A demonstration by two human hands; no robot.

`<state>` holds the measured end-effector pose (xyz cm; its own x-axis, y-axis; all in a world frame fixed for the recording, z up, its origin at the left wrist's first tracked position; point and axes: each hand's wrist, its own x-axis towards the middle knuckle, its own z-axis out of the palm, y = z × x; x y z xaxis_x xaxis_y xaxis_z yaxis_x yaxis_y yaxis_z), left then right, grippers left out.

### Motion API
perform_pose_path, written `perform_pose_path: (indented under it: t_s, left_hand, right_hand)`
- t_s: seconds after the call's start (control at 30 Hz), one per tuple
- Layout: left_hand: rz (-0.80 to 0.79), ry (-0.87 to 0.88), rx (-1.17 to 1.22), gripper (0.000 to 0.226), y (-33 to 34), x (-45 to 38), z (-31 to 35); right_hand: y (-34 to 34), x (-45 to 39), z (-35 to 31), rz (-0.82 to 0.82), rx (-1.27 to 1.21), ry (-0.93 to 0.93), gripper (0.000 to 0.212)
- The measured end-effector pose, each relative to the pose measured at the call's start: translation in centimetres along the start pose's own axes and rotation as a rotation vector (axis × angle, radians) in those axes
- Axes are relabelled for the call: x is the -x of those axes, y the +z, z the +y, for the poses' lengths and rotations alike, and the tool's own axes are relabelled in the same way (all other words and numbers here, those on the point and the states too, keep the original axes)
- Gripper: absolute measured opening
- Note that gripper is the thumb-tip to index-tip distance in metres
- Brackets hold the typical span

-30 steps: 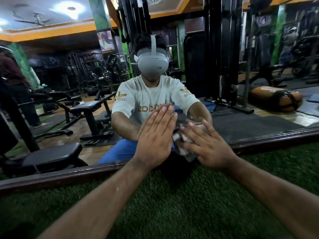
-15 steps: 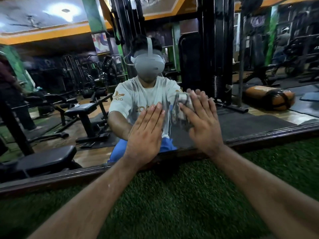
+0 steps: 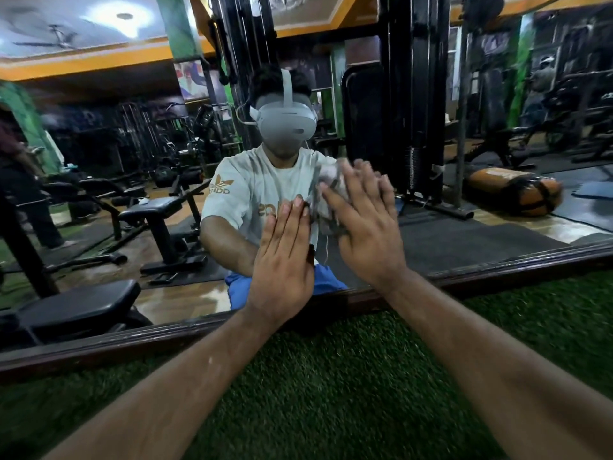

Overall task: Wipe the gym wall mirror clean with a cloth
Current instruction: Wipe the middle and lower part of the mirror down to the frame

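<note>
A person sits on green artificial turf point(image 3: 331, 376) facing a large wall mirror with a dark wooden frame point(image 3: 99, 343), both bare arms stretched forward to the glass. The left hand point(image 3: 282, 260) lies flat against the mirror low down, fingers straight and together, holding nothing — it looks like a brace. The right hand point(image 3: 361, 224) sits just beside it and a little higher, fingers straight and slightly spread, pressing a crumpled pale grey cloth point(image 3: 326, 190) flat to the glass. The cloth bulges out past the fingertips and along the thumb side, and a loose thread hangs below it.

The mirror reflects the person in a white T-shirt and grey headset, with black gym benches point(image 3: 156, 210), a tall black cable machine point(image 3: 414, 111) and an orange punching bag lying on the floor point(image 3: 517, 190).

The cloth appears soft, light and limp, so it would likely bunch or slip under a sliding palm — a broad, flat press over its middle, with the edges tucked under the fingers, should keep it in place. The glass is rigid and smooth, probably best met with even pressure.
</note>
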<state>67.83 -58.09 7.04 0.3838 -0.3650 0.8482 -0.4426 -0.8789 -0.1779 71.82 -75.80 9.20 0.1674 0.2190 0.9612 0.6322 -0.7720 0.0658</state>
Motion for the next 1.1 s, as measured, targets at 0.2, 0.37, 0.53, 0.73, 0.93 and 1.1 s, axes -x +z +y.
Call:
perform_pose_path:
  t_s: [0.2, 0.37, 0.53, 0.73, 0.93, 1.1]
  left_hand:
    - [0.055, -0.07, 0.15, 0.065, -0.3, -0.1, 0.5]
    - [0.092, -0.144, 0.219, 0.068, -1.3, -0.6, 1.0]
    - [0.029, 0.015, 0.059, 0.071, -0.4, -1.0, 1.3]
    - [0.042, 0.026, -0.033, 0.073, 1.1, -1.3, 1.8]
    - [0.033, 0.121, -0.086, 0.071, 2.4, -0.9, 1.8]
    - [0.108, 0.071, -0.094, 0.068, 3.7, -1.6, 3.2]
  right_hand:
    - [-1.9, -1.2, 1.9, -0.074, 0.125, -0.078, 0.078]
    - [-0.4, -3.0, -0.6, -0.029, 0.031, -0.083, 0.065]
    - [-2.0, 3.2, 3.0, -0.078, 0.097, -0.079, 0.049]
    - [-0.1, 3.5, 0.1, 0.047, 0.036, 0.272, 0.067]
    - [0.9, 10.6, 2.7, -0.038, 0.203, 0.208, 0.059]
    - [0.3, 7.8, 3.3, 0.153, 0.089, 0.553, 0.066]
